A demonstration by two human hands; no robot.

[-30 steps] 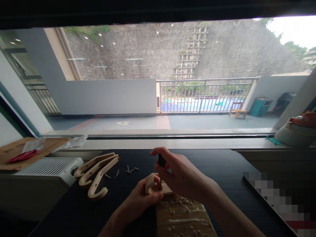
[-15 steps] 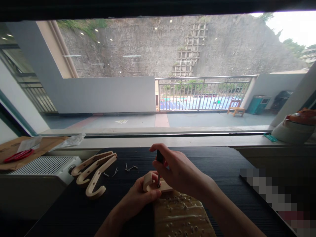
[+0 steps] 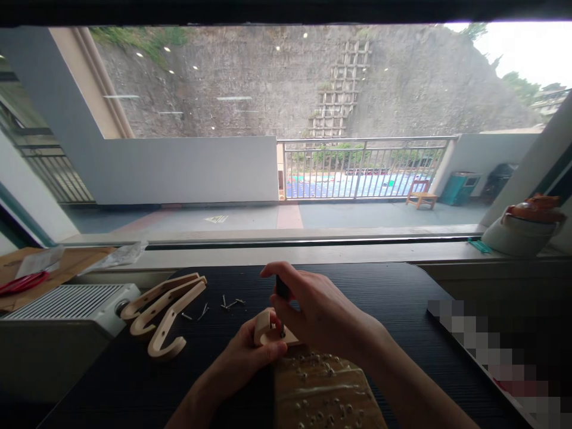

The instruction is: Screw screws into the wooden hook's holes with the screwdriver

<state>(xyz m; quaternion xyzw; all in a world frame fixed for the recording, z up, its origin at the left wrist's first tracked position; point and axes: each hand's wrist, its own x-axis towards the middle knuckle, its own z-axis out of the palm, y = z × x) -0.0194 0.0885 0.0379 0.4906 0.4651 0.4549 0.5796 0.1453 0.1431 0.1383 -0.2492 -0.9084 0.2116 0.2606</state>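
Note:
My left hand (image 3: 254,345) is closed around the curved end of a pale wooden hook (image 3: 263,326), pressing it against the far end of a wooden board (image 3: 328,393) that is pitted with many small holes. Above it, my right hand (image 3: 308,298) grips the dark handle of a screwdriver (image 3: 281,288). The shaft points down, its tip at a hole in the hook; a screw there is too small to make out. Three more wooden hooks (image 3: 167,333) lie side by side on the left of the black table. Several loose screws (image 3: 227,304) are scattered between them and my hands.
The black table (image 3: 370,286) stands against a window sill (image 3: 214,255). A white radiator (image 3: 84,301) adjoins its left edge, with cardboard (image 3: 74,268), red scissors (image 3: 27,283) and a plastic bag (image 3: 120,256) behind. A large capped bottle (image 3: 518,229) is on the sill at right.
The whole view has shifted slightly, moving things a little left. My right hand has turned a bit around the screwdriver handle and sits lower over the hook; my left hand keeps its hold.

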